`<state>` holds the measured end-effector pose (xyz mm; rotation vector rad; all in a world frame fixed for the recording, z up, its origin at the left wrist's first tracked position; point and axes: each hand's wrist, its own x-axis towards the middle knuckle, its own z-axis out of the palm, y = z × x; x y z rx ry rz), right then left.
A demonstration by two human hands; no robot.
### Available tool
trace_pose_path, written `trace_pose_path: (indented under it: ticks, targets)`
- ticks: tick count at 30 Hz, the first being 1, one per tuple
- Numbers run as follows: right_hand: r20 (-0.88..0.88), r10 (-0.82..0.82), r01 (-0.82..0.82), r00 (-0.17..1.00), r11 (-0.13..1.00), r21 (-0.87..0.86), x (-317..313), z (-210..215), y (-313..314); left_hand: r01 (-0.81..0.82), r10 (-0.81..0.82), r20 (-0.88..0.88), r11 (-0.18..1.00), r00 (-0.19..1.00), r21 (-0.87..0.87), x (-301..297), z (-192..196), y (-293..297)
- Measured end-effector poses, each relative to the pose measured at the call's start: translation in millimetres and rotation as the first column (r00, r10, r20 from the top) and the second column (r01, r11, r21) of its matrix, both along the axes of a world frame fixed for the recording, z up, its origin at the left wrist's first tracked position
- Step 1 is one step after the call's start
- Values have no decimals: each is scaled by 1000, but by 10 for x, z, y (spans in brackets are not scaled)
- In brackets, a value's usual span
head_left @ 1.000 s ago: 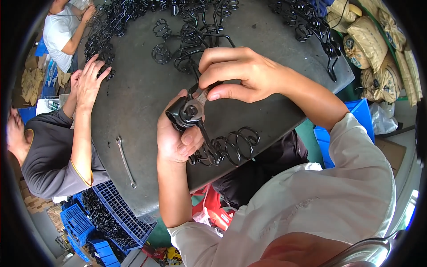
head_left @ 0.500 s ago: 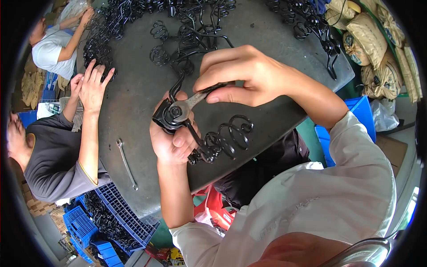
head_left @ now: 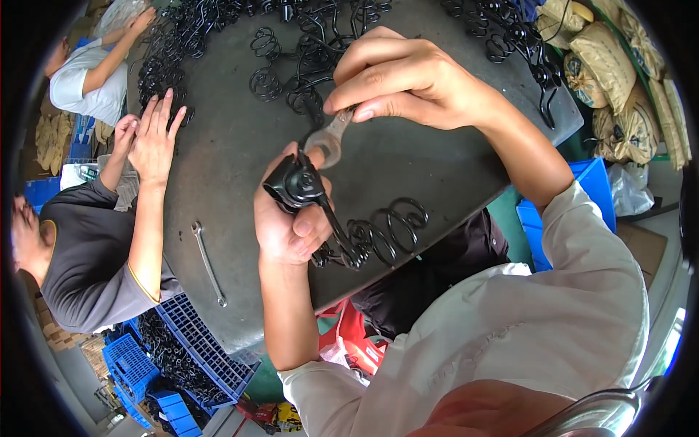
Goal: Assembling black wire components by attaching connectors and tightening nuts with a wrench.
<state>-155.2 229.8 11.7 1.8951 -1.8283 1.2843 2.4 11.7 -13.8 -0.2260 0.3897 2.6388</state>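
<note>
On the left of the round grey table (head_left: 240,160), a co-worker's hands (head_left: 149,135) rest flat on its top, and a spare spanner (head_left: 207,264) lies near the rim below them. Further right, over the table's near edge, the left hand (head_left: 291,222) is clenched around a black fitting (head_left: 295,186) joined to a black scrolled wire piece (head_left: 378,237), whose curls trail down to the table. Above it, the right hand (head_left: 408,80) pinches the handle of a small silver spanner (head_left: 328,142), its ring end set against the fitting's top.

The step in hand looks like tightening a fastener on the fitting. The next move seems to call for a steady left grip while the spanner swings round and is reseated square on the nut.

Compared with a second ago, both hands sit higher over the table, the spanner has turned from nearly level to steeply angled, and the co-worker's hands have slid further onto the top.
</note>
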Motion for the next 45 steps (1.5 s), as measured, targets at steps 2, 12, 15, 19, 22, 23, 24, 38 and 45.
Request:
trace_pose_path:
  ticks: [2, 12, 15, 19, 22, 23, 24, 38, 45]
  targets:
    - [-5, 36, -36, 999, 999, 8, 17, 43, 18, 33, -33, 25, 999, 999, -21, 11, -8, 24]
    - [-49, 120, -118, 992, 992, 37, 72, 49, 26, 153, -133, 174, 983, 976, -104, -9, 73, 99]
    - [-43, 141, -140, 989, 990, 26, 92, 48, 20, 162, -133, 204, 978, 970, -131, -8, 79, 117]
    - [-50, 145, -145, 988, 989, 10, 105, 36, -2, 152, -132, 159, 981, 978, -121, 8, 34, 90]
    - [-46, 145, -145, 988, 989, -7, 125, 18, -30, 95, -80, 131, 989, 988, -113, 25, 71, 77]
    - [-48, 113, -115, 992, 993, -34, 132, 3, -33, 95, -80, 129, 989, 988, -112, 29, 61, 71]
    - [-49, 81, -84, 995, 995, -61, 142, -13, -35, 28, -10, 124, 990, 992, -138, 37, 38, 58]
    - [259, 56, -71, 964, 996, 49, 335, 49, 18, -243, 232, -181, 969, 956, -40, 54, 7, -124]
    - [-54, -42, 37, 998, 996, -79, 143, 2, -30, -155, 150, -58, 984, 987, -94, 17, 8, -110]
